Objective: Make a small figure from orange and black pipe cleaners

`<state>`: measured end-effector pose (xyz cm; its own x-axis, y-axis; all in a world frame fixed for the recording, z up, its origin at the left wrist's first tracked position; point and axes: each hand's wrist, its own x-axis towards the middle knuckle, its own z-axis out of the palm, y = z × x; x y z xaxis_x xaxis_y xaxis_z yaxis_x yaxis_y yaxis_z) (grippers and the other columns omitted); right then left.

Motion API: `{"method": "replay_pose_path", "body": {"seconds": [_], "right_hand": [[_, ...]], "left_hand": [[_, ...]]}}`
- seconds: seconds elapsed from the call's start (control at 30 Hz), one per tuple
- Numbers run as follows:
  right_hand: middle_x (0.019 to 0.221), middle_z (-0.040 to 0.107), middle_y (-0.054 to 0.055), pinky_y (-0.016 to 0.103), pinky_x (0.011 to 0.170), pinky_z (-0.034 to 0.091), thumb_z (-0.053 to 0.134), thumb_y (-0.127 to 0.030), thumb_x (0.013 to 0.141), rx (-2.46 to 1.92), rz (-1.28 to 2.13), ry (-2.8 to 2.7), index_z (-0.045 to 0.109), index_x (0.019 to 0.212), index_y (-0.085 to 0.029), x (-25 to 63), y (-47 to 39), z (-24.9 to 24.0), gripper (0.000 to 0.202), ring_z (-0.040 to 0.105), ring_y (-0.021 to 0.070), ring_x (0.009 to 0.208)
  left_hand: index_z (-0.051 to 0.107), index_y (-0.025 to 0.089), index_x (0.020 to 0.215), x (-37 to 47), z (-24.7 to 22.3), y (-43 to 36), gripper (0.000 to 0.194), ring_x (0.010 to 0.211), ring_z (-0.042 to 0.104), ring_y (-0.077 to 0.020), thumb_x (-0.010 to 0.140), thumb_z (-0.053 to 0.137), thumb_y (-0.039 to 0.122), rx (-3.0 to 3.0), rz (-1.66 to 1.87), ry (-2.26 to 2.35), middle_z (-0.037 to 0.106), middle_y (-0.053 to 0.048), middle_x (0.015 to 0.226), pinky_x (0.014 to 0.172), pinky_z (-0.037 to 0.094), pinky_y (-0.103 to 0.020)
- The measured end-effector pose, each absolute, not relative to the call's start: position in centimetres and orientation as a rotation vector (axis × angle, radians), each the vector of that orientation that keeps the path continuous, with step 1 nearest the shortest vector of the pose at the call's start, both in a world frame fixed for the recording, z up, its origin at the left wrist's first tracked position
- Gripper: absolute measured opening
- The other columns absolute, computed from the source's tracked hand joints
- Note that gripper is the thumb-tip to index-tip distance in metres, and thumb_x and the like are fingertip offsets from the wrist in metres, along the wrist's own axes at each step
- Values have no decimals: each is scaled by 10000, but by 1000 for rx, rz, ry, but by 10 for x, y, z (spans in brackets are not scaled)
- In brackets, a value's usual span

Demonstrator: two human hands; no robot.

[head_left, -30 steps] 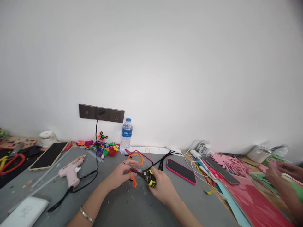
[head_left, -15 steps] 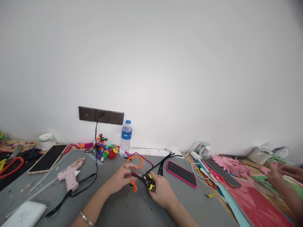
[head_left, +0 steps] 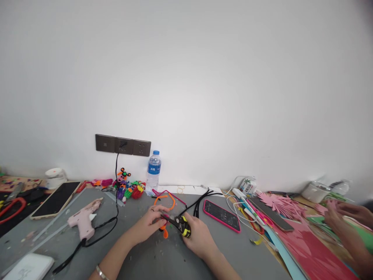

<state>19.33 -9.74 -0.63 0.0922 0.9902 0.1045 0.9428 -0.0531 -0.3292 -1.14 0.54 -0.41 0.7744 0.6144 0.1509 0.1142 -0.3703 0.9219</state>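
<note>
In the head view my right hand point(head_left: 201, 238) is wrapped round the yellow-and-black handles of a pair of pliers point(head_left: 184, 226). Their dark jaws point left and reach the fingertips of my left hand point(head_left: 148, 226). That hand is pinched on a small orange fuzzy pipe-cleaner piece point(head_left: 166, 234), whose rounded end hangs below the fingers. The fingers and jaws hide most of this piece, so I cannot tell whether the jaws grip it. Just behind my hands lie a bent orange pipe cleaner point(head_left: 174, 202) and a magenta one point(head_left: 181, 199). Several black pipe cleaners point(head_left: 198, 203) lie behind the pliers.
A pink glue gun point(head_left: 84, 221) with a black cord lies left. A water bottle point(head_left: 153, 173) and small fuzzy figures point(head_left: 128, 188) stand by the wall. At right are a pink-cased phone point(head_left: 222, 216), white cables, coloured sheets point(head_left: 317, 249) and another person's hands point(head_left: 340, 221).
The pink-cased phone's screen has lit up. The view has shifted slightly. My hands and the pliers keep nearly the same pose.
</note>
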Motion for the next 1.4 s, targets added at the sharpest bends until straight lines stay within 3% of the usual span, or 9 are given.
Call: {"method": "replay_pose_path", "body": {"seconds": [0.3,0.53,0.83,1.0,1.4], "right_hand": [[1015,623,69,297,824,372,556,-160,659,-2021,140,-1863,536,985,-210,197,-106,3,331,540,245,957],[955,620,64,297,772,399,509,-228,747,-2067,184,-1729,518,965,-214,222,-114,18,219,562,243,916],[1001,611,61,306,801,383,559,-212,715,-1937,222,-1869,525,957,-215,206,-113,30,244,544,247,937],[972,613,68,301,763,368,594,-228,692,-1961,191,-1919,517,908,-210,193,-106,32,230,539,249,891],[990,627,84,294,756,343,595,-247,699,-2023,212,-1962,532,922,-198,188,-106,38,237,549,255,899]], "left_hand": [[733,234,933,-14,-5,9,274,1196,475,-250,882,519,397,1940,618,569,585,-66,1238,1036,349,-340],[695,180,847,-13,5,7,371,1109,531,-246,906,451,453,1898,691,585,617,-95,1135,947,408,-313],[682,179,911,-9,7,1,345,1048,543,-216,919,440,424,1913,674,518,623,-80,1126,916,413,-280],[680,189,915,-9,4,3,309,972,551,-206,917,452,396,1990,656,550,639,-59,999,915,406,-290],[705,231,961,-11,-4,6,246,1194,484,-236,893,512,366,1954,685,583,594,-62,1232,1033,333,-311]]}}
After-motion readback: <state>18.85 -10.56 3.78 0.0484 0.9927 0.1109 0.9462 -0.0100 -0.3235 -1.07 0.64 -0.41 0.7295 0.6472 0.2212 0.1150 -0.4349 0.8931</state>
